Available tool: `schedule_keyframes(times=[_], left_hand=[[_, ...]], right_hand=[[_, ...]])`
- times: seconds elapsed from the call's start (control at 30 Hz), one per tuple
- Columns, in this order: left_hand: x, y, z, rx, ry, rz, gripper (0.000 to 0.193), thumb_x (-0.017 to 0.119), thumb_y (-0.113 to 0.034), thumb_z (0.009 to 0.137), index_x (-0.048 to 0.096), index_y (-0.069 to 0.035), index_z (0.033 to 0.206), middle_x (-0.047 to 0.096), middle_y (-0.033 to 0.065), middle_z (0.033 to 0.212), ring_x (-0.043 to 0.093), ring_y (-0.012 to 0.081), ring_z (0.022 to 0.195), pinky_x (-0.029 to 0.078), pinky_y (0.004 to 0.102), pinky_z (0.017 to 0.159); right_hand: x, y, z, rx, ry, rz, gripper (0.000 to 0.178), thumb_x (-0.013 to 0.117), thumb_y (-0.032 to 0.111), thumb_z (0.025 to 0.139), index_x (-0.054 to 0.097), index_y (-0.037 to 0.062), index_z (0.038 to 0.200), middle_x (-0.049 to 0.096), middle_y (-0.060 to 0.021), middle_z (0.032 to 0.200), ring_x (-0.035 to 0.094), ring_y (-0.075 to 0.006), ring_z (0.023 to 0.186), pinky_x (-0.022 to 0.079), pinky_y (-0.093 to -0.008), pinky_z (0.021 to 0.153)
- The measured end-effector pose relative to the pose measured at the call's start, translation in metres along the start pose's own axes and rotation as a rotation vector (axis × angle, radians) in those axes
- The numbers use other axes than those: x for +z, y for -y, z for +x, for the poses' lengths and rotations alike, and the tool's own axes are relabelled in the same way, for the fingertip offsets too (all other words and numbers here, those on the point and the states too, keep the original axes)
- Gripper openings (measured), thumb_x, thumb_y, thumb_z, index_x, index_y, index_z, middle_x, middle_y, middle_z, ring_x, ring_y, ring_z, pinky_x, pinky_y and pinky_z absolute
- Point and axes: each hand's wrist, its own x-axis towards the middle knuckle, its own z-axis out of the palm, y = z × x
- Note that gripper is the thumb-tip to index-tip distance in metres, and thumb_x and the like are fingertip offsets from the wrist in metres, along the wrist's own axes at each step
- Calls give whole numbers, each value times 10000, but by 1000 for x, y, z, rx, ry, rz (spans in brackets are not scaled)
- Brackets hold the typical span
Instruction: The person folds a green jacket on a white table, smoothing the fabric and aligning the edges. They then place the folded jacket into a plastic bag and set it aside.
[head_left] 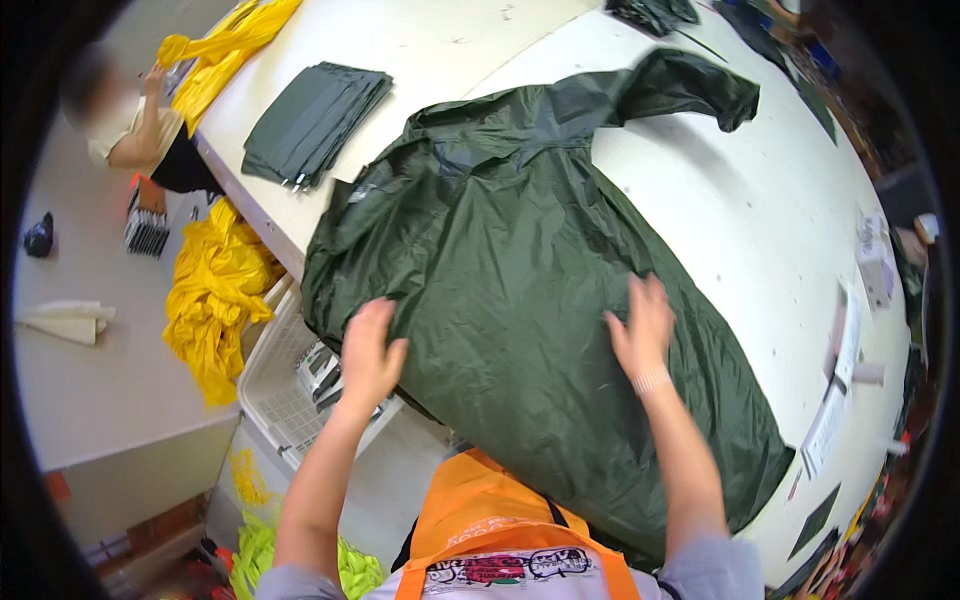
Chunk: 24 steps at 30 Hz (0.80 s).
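Observation:
A dark green raincoat (500, 290) lies spread over the white table, its lower part hanging past the near edge toward me. One sleeve (690, 85) stretches out to the far right. My left hand (370, 350) rests at the coat's left side, fingers extended and slightly blurred. On the right side of the coat, my right hand (643, 325) has its fingers and thumb apart, with a pale band at the wrist. Neither hand grips the fabric visibly. Beyond the coat's upper left is a neat stack of folded dark green garments (315, 120).
A white plastic basket (270, 385) holding packages stands below the table's left edge. Yellow garments (215, 300) are heaped beside it, near lime-green cloth (350, 570). A person (150, 130) handles yellow fabric at the far left. A small box (875, 262) stands at the right edge.

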Motion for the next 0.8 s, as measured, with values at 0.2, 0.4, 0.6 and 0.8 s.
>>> schedule_keyframes(times=[0.2, 0.4, 0.6, 0.8], left_hand=[[44, 18, 137, -77, -205, 277, 752, 569, -507, 825, 320, -149, 1437, 303, 123, 1476, 284, 356, 1330, 139, 576, 1083], [62, 3, 205, -90, -114, 173, 753, 567, -513, 843, 301, -148, 1445, 373, 117, 1432, 333, 343, 1294, 246, 460, 1057], [32, 33, 272, 15, -411, 808, 698, 597, -416, 834, 342, -133, 1419, 350, 86, 1460, 312, 273, 1342, 240, 512, 1076], [3, 63, 201, -80, -597, 336, 652, 629, -314, 844, 367, -15, 1361, 366, 210, 1419, 350, 350, 1309, 265, 446, 1077]], right_hand=[[11, -163, -119, 522, 106, -244, 712, 525, 405, 892, 198, 205, 1492, 82, -115, 1560, 47, -329, 1435, 35, -618, 1085], [1, -280, -14, 371, 15, -337, 609, 449, 382, 942, 214, 248, 1488, 121, -40, 1563, 88, -260, 1439, 68, -578, 1103], [-29, -368, 33, 495, 143, -479, 595, 383, 493, 952, 171, 331, 1484, 125, -21, 1562, 109, -262, 1435, 93, -631, 1075], [-5, -241, 24, 189, -183, -444, 599, 529, 245, 919, 285, 176, 1461, 275, -110, 1507, 226, -352, 1391, 186, -625, 1059]])
